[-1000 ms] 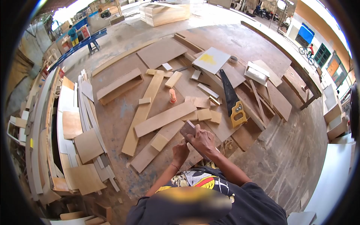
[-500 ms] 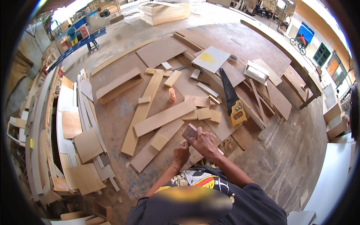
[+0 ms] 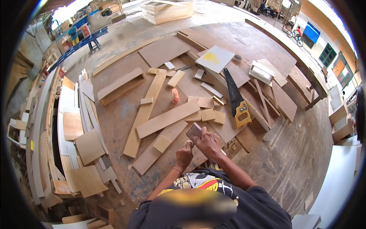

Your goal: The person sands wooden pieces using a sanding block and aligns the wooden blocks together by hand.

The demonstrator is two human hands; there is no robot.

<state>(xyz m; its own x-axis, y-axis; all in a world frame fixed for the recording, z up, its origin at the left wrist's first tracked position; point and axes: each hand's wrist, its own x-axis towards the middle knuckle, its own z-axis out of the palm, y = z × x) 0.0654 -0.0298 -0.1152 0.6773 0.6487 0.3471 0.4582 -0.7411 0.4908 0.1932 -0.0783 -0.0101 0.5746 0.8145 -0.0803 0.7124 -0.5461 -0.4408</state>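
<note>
My right hand [image 3: 209, 142] is wrapped around a dark brown block [image 3: 194, 131], whose far end sticks out beyond the fingers. Close beside it, my left hand [image 3: 184, 156] is closed, fingertips pinched near the block's left edge. What the left fingers hold is hidden. Just ahead of both hands lie a long flat board [image 3: 167, 120] and a second board [image 3: 143, 163] with a small square piece [image 3: 162, 144] on it. Several small wood blocks [image 3: 207, 115] sit near the right hand. A yellow-handled handsaw [image 3: 242, 114] rests farther right.
An orange-capped bottle [image 3: 175, 96] stands mid-table. A long box-shaped wood piece [image 3: 121, 86] lies to the left, a white panel with a yellow stain [image 3: 215, 59] at the back. Stacked offcuts [image 3: 89, 147] line the left side. A person [image 3: 73, 33] stands far left; a cyclist [image 3: 298, 32] is far right.
My right hand and the block have shifted and turned slightly, staying close to the left hand. In the background the cyclist has moved left. The wood on the table stays put.
</note>
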